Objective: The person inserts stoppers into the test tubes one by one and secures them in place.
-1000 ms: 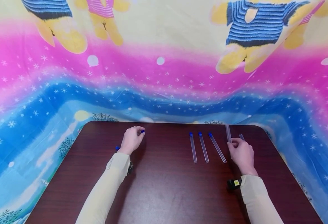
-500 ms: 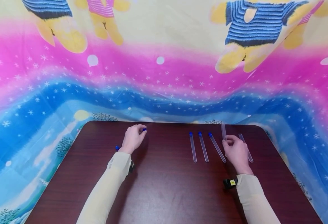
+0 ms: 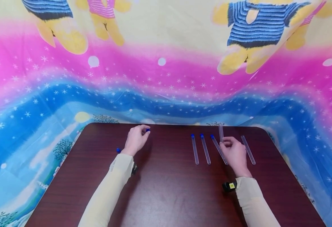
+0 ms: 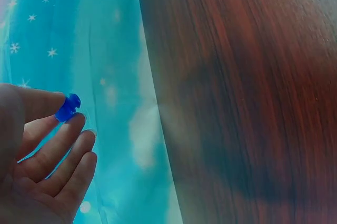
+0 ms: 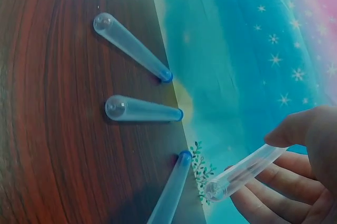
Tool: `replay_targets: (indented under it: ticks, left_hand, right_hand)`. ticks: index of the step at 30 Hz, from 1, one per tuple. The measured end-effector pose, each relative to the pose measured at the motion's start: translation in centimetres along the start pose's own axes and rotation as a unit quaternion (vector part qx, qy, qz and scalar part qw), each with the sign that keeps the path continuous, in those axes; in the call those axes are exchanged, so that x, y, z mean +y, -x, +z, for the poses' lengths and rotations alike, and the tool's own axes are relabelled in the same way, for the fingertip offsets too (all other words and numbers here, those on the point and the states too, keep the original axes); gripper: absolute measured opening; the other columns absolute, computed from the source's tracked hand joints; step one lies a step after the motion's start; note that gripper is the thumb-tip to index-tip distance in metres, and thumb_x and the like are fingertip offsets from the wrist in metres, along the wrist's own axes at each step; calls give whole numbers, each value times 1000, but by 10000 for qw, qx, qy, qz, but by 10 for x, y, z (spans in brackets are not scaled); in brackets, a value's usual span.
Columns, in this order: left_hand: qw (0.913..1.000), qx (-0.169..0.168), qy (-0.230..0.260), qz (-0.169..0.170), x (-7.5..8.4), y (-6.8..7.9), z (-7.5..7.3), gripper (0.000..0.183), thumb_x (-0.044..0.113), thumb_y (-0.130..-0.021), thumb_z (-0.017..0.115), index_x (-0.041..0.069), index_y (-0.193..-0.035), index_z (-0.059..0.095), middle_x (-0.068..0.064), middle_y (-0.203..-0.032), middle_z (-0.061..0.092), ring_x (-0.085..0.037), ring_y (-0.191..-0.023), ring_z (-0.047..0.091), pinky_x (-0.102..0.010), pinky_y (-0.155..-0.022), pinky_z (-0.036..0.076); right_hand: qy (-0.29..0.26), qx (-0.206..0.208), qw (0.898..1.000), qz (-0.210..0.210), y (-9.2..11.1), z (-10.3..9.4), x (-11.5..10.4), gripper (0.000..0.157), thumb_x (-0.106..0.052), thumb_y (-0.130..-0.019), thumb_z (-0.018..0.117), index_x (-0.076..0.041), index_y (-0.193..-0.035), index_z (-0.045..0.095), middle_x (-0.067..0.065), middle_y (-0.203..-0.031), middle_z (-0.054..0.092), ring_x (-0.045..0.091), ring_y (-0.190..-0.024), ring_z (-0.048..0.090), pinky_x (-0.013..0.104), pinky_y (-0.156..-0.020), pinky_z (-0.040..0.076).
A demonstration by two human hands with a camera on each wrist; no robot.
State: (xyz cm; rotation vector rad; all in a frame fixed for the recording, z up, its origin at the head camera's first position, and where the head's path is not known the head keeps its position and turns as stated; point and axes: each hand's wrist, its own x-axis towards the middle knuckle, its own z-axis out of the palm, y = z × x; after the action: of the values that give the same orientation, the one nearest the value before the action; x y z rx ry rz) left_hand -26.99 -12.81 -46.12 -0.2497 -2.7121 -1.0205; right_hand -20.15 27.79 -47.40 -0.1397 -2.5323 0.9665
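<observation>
My left hand (image 3: 136,138) pinches a small blue cap (image 4: 67,109) between thumb and fingertips, raised over the far left part of the table. Just left of that wrist lies another blue cap (image 3: 118,150). On the other side, my right hand (image 3: 234,154) holds a clear test tube (image 5: 245,174) by thumb and fingers. The tube sticks up past the fingertips, tilted, and no cap shows on it. It overlaps the nearest of three blue-capped test tubes (image 3: 195,151) lying in a row. An uncapped test tube (image 3: 249,151) lies right of my right hand.
The dark wood-grain table (image 3: 166,195) has rounded far corners. Right behind its far edge hangs a printed cloth (image 3: 160,78) with snowflakes and bears, wrapping round both sides.
My right hand has moved left with the held test tube, uncovering the uncapped one on the table. My left hand, still pinching the cap, has shifted slightly right and away.
</observation>
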Motion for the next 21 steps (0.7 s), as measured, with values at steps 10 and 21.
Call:
replay_targets:
  ticks: [10, 21]
  left_hand:
    - [9996, 120, 85, 253, 11, 3, -3, 24, 18, -98, 70, 16, -121, 75, -3, -101, 72, -19, -83, 64, -38, -75, 53]
    - [9993, 39, 182, 326, 23, 3, -2, 25, 18, -98, 70, 15, -123, 74, -5, -105, 73, -24, -95, 68, -39, -80, 54]
  right_hand:
    - [-267, 30, 9996, -101, 4, 8, -11, 19, -15, -93, 72, -5, -110, 73, 8, -89, 76, 19, -72, 73, 24, -63, 49]
    - [-461, -146, 9986, -235, 10, 19, -19, 20, -15, -92, 75, -4, -109, 72, 10, -91, 75, 22, -76, 74, 24, -64, 53]
